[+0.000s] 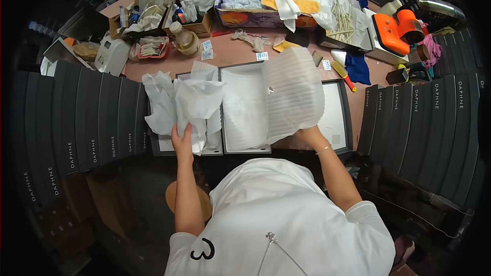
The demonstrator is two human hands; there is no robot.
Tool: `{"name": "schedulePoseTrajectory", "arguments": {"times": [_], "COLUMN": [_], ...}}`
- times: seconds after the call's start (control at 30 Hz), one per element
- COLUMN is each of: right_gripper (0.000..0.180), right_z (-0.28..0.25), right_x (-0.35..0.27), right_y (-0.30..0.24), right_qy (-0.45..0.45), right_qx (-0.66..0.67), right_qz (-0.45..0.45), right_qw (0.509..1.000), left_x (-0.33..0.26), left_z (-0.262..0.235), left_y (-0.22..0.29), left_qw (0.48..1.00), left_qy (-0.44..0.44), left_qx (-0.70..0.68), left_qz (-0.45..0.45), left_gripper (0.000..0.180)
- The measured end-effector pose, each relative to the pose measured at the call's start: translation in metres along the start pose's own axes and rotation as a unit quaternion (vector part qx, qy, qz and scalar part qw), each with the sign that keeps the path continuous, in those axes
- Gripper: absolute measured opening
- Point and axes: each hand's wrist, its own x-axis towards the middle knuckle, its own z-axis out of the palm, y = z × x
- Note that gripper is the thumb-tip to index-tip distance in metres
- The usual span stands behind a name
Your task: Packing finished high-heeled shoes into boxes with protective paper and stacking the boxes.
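Observation:
A crumpled wad of white tissue paper [197,99] is pinched at its lower edge by my left hand [182,140], over the left part of a dark shoe box. In the middle lies an open dark-edged box [222,122] with a thin white foam sheet [295,92] lining it. The sheet's right half stands raised and curved, and my right hand [309,137] grips its lower right edge. The fingers of that hand are mostly hidden behind the sheet. To the right, partly under the sheet, is a white-lined box part [335,117].
Stacks of dark shoe boxes flank me at left [76,117] and right [419,133]. Behind the work spot are a yellow-and-red brush [343,75], a pump bottle [184,38], a purple carton [250,18] full of paper, a tray of sticks [343,23] and an orange device [391,33].

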Motion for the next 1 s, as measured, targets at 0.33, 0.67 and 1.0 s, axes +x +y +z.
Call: {"name": "schedulePoseTrajectory", "arguments": {"times": [0.33,0.67,1.0], "right_gripper": [0.049,0.073,0.075], "right_z": [-0.028,-0.18,-0.068], "right_x": [-0.013,0.0,0.055], "right_y": [0.008,-0.059,-0.111], "right_qy": [0.018,0.154,-0.013], "right_qx": [-0.069,-0.046,0.207], "right_qz": [0.149,0.142,0.077], "right_qw": [0.986,0.977,0.975], "left_x": [-0.085,-0.09,-0.08], "left_z": [0.091,0.169,0.139], "left_y": [0.073,0.029,0.114], "left_qw": [0.858,0.733,0.923], "left_qy": [-0.232,-0.474,-0.215], "left_qx": [0.201,0.307,-0.13], "left_qz": [0.411,0.38,0.292], "left_gripper": [0.049,0.055,0.058]}}
